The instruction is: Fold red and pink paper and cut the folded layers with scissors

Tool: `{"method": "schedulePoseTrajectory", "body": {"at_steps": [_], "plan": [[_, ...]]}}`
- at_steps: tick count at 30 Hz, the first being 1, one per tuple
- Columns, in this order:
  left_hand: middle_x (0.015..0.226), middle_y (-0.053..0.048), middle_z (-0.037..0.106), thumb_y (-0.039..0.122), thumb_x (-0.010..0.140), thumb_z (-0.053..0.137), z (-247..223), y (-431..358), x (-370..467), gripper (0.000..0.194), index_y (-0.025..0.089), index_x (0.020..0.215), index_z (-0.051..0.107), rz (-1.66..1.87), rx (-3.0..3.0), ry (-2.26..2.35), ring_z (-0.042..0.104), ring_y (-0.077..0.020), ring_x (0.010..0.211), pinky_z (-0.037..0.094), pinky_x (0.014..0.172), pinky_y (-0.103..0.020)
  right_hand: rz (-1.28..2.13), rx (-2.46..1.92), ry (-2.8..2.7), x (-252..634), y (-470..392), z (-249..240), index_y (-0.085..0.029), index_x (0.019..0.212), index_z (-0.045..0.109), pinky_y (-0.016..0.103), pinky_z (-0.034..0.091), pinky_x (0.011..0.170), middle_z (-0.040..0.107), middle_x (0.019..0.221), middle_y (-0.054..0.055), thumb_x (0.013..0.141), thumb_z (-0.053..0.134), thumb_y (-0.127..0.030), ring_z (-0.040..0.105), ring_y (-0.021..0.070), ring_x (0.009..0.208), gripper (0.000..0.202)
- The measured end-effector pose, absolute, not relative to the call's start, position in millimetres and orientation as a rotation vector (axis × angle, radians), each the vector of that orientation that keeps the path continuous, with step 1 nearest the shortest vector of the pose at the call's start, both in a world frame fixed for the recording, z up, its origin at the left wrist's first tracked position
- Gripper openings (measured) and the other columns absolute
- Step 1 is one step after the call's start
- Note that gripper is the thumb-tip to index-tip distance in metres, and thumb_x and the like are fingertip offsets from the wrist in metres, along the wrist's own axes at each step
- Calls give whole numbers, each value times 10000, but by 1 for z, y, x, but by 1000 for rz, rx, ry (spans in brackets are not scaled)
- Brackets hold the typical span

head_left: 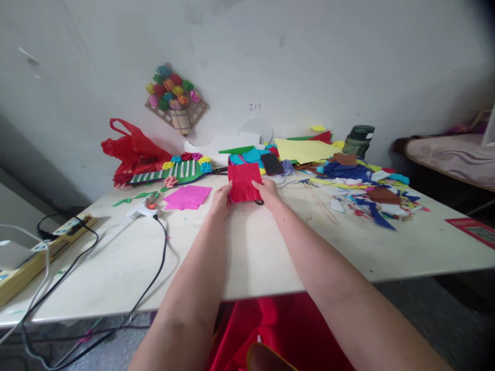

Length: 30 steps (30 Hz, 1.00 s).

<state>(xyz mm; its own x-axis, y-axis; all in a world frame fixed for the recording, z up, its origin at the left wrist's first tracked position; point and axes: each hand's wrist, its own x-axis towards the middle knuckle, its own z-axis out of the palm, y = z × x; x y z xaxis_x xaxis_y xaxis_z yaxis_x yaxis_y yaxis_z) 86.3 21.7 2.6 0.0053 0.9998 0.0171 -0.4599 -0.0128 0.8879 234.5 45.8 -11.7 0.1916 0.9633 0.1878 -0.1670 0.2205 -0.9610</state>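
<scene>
A red square of paper (244, 182) is held up over the white table (263, 252), its face toward the camera. My left hand (221, 200) grips its left edge, thumb on the front. At the right edge, my right hand (266, 190) pinches it in the same way. Part of a black scissor handle (259, 202) shows below the paper's lower right corner. Pink paper (188, 197) lies on the table left of my left hand. A dark phone (273, 164) rests just behind my right hand.
A glue gun (145, 208) with a black cord lies left, near a power strip (58, 243). Colored scraps (348, 175) and a stick (320, 203) lie right, before a green bottle (359, 141). Behind stand a red bag (133, 149) and a flower-trimmed green craft (185, 171).
</scene>
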Motion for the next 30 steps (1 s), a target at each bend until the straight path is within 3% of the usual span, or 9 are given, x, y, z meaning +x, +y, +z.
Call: {"method": "schedulePoseTrajectory", "body": {"at_steps": [3, 9, 14, 22, 30], "plan": [[689, -77, 684, 265, 707, 577, 7, 19, 85, 214, 121, 851, 644, 1327, 853, 871, 665, -222, 785, 532, 695, -305, 997, -953, -961, 236, 49, -12, -170, 727, 647, 286, 500, 583, 649, 624, -7, 616, 655, -312, 626, 172, 623, 181], [732, -75, 687, 107, 594, 522, 9, 16, 82, 285, 101, 852, 643, 1318, 908, 843, 661, -224, 804, 540, 740, -351, 953, -962, -928, 238, 51, -12, -179, 776, 643, 279, 504, 602, 667, 708, 10, 637, 633, -328, 636, 175, 687, 204], [713, -82, 672, 57, 580, 524, 8, 15, 82, 182, 110, 729, 613, 1357, 895, 852, 659, -227, 807, 537, 780, -372, 965, -908, -887, 237, 51, -12, -177, 826, 627, 283, 503, 602, 666, 730, 13, 671, 601, -317, 633, 164, 667, 210], [718, -65, 660, 105, 653, 604, 6, 19, 81, 169, 92, 820, 624, 1387, 995, 913, 639, -154, 640, 536, 715, -335, 1008, -796, -799, 233, 50, -10, -168, 828, 637, 317, 520, 690, 688, 756, 12, 675, 623, -260, 652, 166, 712, 179], [666, -15, 634, 232, 618, 703, 3, 28, 80, 271, 114, 847, 621, 1592, 1044, 992, 601, -115, 625, 522, 710, -313, 1067, -647, -593, 237, 46, 0, -167, 843, 642, 303, 534, 672, 696, 712, -6, 684, 622, -151, 657, 150, 664, 161]]}}
